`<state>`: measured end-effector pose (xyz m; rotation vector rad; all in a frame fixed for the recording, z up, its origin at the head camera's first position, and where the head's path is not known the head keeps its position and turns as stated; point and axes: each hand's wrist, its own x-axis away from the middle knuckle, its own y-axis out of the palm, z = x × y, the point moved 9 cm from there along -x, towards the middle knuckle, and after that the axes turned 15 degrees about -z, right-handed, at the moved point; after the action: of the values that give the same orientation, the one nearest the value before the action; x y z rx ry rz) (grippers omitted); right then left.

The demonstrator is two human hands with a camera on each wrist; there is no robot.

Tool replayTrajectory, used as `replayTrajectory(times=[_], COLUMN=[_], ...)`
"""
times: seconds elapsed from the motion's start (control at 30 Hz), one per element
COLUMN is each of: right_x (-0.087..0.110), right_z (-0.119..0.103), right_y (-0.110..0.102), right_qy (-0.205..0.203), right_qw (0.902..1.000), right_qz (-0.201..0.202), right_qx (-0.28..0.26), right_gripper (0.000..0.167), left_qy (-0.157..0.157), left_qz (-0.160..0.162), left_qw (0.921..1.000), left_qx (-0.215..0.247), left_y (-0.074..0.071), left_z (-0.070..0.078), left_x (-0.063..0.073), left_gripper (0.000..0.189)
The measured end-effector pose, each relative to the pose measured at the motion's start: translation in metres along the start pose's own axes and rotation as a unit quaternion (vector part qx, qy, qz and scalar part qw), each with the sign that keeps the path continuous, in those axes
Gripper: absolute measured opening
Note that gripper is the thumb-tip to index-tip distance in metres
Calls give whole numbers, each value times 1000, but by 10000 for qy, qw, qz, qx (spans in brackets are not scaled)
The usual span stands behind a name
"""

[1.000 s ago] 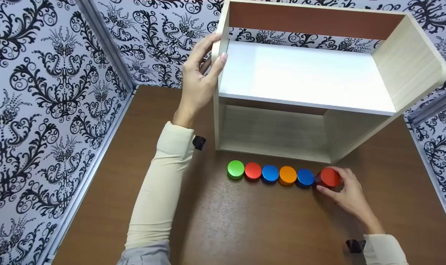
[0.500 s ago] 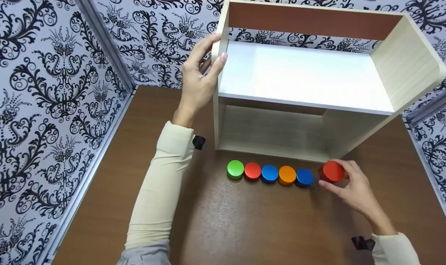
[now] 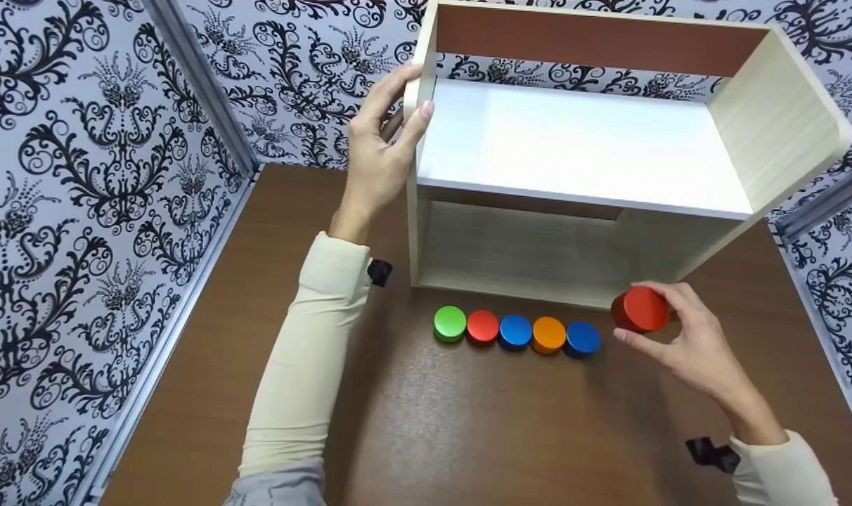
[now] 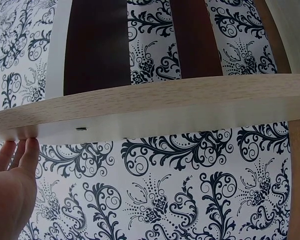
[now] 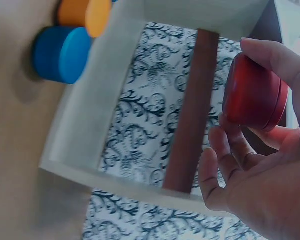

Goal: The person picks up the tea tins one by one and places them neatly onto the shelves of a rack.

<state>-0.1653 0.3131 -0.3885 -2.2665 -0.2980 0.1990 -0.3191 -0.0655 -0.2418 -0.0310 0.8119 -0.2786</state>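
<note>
Lower right, hold level the red container, pinched in the half-curled right hand; upper centre, brace the shelf unit (pinched by the half-curled left hand).

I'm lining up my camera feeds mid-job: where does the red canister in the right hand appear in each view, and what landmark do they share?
Head: the red canister is right of centre, below mid-height, held in the right hand.
Left wrist: not in this picture.
Right wrist: upper right area, in the hand's grip.
Shared landmark: the wood-grain shelf unit, partly visible in all three.
</note>
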Motion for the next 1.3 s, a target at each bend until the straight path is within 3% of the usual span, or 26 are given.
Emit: replayTrajectory(times=[0.67,1.3], right_x=[-18,-42], right_z=[-73,-121], right_y=[-31,-56], right_qy=[-807,-1142], right_qw=[9966,9927], right_qz=[-50,-126], right_qx=[173,361], right_gripper=[69,68], left_qy=[44,-53], left_qz=[23,21], left_qw=[10000,9999], left_qx=[71,115], left_y=[0,0], left_z=[-1,-2], left_x=[0,0], left_gripper=[40,40])
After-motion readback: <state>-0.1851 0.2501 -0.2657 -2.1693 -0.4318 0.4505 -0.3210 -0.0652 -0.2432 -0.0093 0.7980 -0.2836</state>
